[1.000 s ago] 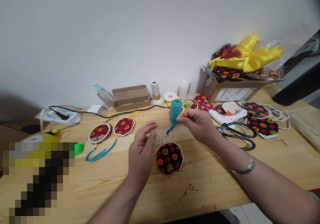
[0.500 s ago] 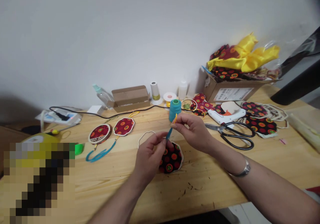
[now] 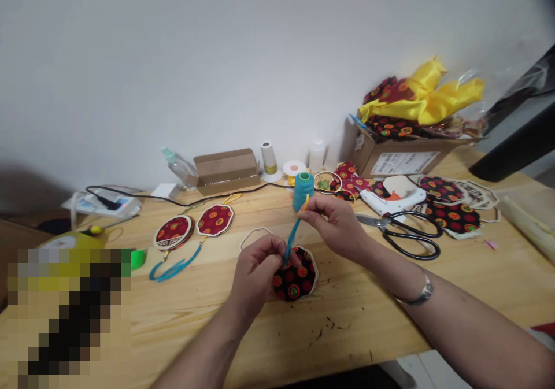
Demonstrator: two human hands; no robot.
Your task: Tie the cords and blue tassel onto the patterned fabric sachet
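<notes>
A blue thread tassel (image 3: 292,237) with a short yellow cord (image 3: 307,200) at its top hangs at a slant between my hands. My right hand (image 3: 332,221) pinches its upper end, just below the cord. Around the lower threads my left hand (image 3: 259,265) has its fingers closed, hiding the tips. Beneath them lies a black floral fabric piece (image 3: 300,279) with a pale scalloped edge. Directly behind the tassel stands a cone of blue thread (image 3: 304,189).
Black-handled scissors (image 3: 403,230) and a white glue gun (image 3: 392,202) lie to the right. Two red floral pendants (image 3: 215,220) with blue tassels rest at left. A cardboard box (image 3: 394,155) of fabric stands back right. Dark scraps (image 3: 332,323) lie near the front.
My left hand has slid slightly down along the tassel, so more blue thread shows between the hands. My right hand has shifted a little to the right, still pinching the top.
</notes>
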